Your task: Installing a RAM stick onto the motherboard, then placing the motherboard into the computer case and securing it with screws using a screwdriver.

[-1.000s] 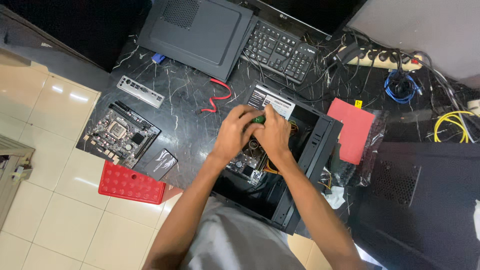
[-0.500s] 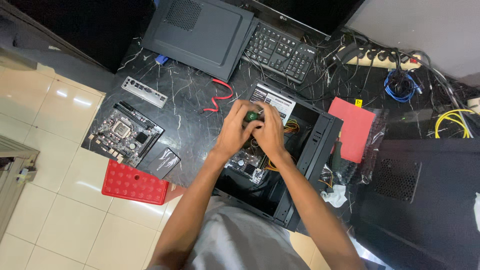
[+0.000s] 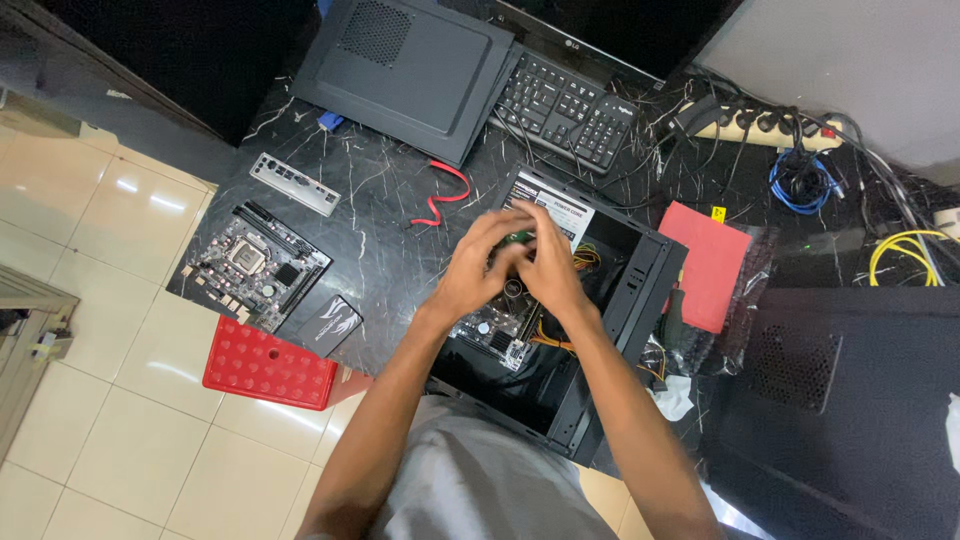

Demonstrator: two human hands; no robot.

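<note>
A: Since a second ago the two hands have drawn closer together over the open computer case (image 3: 630, 330), and the small green part (image 3: 519, 238) between them sits a little higher, toward 12 o'clock.

B: Who has hold of it?

A: The left hand (image 3: 478, 272) and the right hand (image 3: 548, 268) both curl their fingers around it, fingertips meeting at the top. It looks like a closed pinch from each side, though the fingers are blurred, so I cannot tell which hand bears it.

B: What is the part?

A: Too small and too covered to say; only a green sliver shows. Below the hands, at 6 o'clock, a board (image 3: 495, 335) lies inside the case, half hidden by the wrists. Orange wires (image 3: 585, 258) show at 3 o'clock of the hands.

B: And around the case?

A: A red cable (image 3: 440, 195) lies on the dark marble table (image 3: 380, 250) at 10 o'clock, a keyboard (image 3: 565, 105) at 12, a red sheet (image 3: 705, 262) at 3. A loose motherboard (image 3: 255, 262) sits at 9 o'clock, at the table's edge, with a red crate (image 3: 268, 365) at 8. The bare stretch of table between the case and the motherboard is the widest open room; the far side is crowded with cords.
</note>
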